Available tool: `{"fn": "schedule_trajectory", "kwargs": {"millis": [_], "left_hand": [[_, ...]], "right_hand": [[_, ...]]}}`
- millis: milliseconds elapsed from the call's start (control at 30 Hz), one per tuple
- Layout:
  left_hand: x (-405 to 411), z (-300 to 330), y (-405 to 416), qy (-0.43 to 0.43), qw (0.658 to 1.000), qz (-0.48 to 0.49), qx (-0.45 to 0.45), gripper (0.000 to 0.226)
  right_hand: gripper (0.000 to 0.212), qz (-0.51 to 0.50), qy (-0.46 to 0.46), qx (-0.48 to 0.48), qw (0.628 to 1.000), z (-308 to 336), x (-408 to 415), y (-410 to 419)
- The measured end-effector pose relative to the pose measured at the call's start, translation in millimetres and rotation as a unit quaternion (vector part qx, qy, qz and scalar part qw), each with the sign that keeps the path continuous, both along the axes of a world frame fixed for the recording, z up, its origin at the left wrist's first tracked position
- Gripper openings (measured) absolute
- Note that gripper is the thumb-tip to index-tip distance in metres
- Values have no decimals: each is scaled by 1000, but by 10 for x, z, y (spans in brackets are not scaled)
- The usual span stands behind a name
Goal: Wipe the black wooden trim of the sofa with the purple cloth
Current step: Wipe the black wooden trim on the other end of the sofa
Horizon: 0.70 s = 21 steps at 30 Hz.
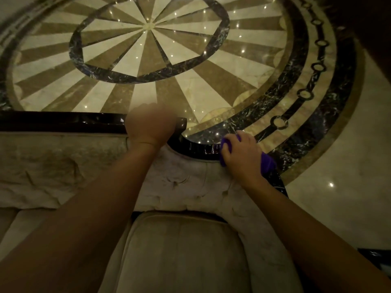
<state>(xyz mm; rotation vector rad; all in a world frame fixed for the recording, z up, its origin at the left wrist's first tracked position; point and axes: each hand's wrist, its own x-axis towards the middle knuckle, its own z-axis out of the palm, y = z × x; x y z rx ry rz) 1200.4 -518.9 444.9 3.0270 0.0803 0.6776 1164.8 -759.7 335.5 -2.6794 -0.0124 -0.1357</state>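
A glossy black wooden trim (63, 121) caps the backrest of a pale beige tufted velvet sofa (53, 166). From the left edge of the view the trim's long axis runs level and straight across to a squared end near the middle. There it steps down and sweeps in a curve along the top of the backrest's right-hand section, then bends and descends along the sofa's right edge. Its lacquer is dark and mirror-like, catching small bright glints. A thin pale piping separates it from the upholstery below.

The left hand (150, 123) sits on the squared end of the straight run, curled into a loose fist over the trim's top; it is blurred, so I cannot tell how firmly it grips. Its bare forearm reaches up from the lower left.

The right hand (241, 153) lies palm down on the curved stretch of trim, fingers bent and pressing a crumpled purple cloth (267, 163) against the wood. The cloth bunches under the palm, showing at the fingertips on the left and behind the wrist on the right, just where the trim bends downward.

Below the arms lies a beige seat cushion (186, 254). Beyond the backrest spreads a polished marble floor (148, 51), inlaid with cream and tan rays and black veined rings.
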Motion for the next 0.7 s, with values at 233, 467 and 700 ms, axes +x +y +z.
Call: {"fn": "schedule_trajectory", "kwargs": {"millis": [233,467,700], "left_hand": [[33,-57,13,-22,1000,1,-5,42],[44,-87,14,-30,1000,9,-6,34],[56,-128,32,-45,999,10,-10,34]], "right_hand": [[29,-163,-20,24,986,-3,-117,16],[26,-37,-9,244,969,223,90,1116],[29,-66,27,422,904,435,87,1322]]}}
